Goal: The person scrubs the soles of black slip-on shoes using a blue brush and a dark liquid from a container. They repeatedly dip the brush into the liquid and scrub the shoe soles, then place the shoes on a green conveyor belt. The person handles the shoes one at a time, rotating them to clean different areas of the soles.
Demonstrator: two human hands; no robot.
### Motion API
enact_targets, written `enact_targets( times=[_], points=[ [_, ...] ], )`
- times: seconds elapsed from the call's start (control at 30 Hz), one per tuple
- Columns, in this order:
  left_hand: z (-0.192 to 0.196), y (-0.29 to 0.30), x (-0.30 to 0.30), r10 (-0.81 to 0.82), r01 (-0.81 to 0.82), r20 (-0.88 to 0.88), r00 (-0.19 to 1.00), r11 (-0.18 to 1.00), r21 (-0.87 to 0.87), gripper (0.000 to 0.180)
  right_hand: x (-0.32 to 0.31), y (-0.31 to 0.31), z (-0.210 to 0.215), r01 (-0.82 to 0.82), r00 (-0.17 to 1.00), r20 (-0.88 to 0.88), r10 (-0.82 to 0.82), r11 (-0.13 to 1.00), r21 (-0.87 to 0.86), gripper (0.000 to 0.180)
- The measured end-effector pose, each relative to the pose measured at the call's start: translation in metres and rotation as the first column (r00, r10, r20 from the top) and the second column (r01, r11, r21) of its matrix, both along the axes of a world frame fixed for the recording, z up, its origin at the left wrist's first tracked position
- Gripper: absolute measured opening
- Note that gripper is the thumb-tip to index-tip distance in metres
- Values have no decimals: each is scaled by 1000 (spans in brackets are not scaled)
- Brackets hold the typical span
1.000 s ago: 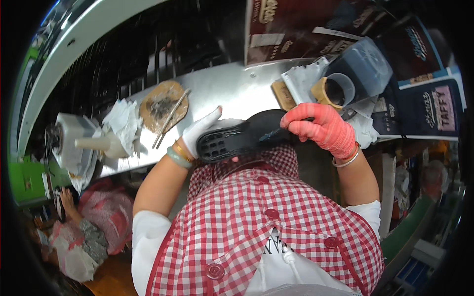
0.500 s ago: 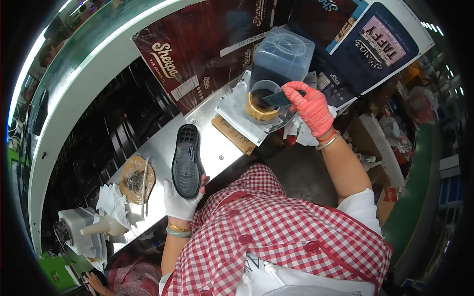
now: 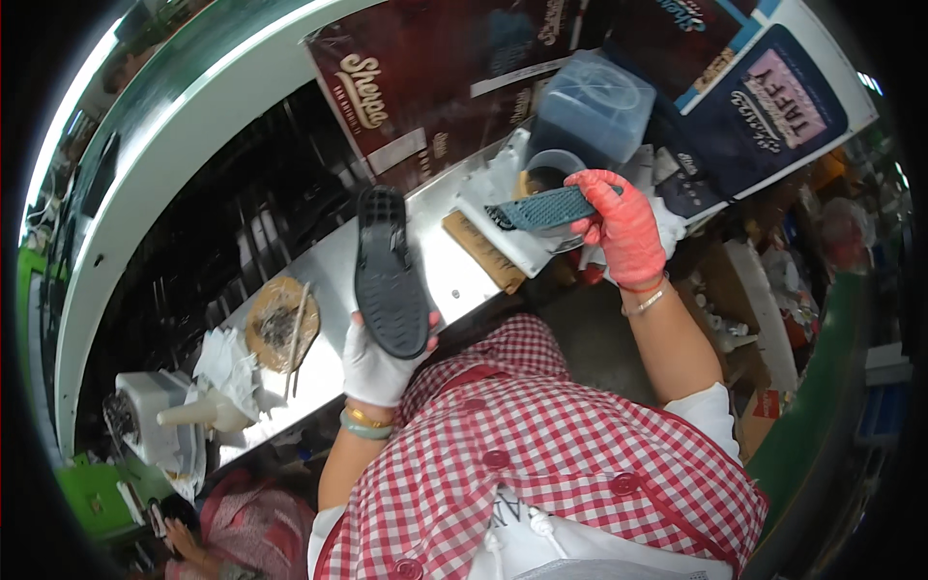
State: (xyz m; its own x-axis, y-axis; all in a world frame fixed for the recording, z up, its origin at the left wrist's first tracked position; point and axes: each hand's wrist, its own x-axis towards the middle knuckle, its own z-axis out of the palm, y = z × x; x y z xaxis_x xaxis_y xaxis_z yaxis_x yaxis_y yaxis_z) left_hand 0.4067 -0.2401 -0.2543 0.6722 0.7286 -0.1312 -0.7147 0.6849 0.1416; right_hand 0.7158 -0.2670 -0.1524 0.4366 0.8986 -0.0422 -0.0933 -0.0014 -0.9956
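Left hand point(image 3: 379, 362), in a white glove, grips a black shoe sole point(image 3: 389, 273) by its lower end, tread facing up, held above the metal worktop point(image 3: 333, 266). Right hand point(image 3: 623, 230), in a red glove, closed around a blue-grey textured sole piece point(image 3: 541, 208), held level over a round open tin point(image 3: 546, 174). A brush point(image 3: 483, 253) lies on the worktop between the hands. A glue-stained round dish point(image 3: 280, 324) sits left of the left hand.
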Motion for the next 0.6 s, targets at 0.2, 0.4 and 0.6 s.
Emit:
enact_targets(
  times=[0.2,0.4,0.6],
  points=[
    [28,5,11,5,-12,48,999,987,158,72,-101,-6,23,-236,950,-191,248,968,83,24],
    [41,-3,10,91,-91,12,996,976,197,67,-128,-1,17,-269,931,-208,300,949,162,24],
    [50,-6,20,110,-92,-54,992,959,269,67,-132,-2,15,-270,942,-171,290,954,131,21]
  ],
)
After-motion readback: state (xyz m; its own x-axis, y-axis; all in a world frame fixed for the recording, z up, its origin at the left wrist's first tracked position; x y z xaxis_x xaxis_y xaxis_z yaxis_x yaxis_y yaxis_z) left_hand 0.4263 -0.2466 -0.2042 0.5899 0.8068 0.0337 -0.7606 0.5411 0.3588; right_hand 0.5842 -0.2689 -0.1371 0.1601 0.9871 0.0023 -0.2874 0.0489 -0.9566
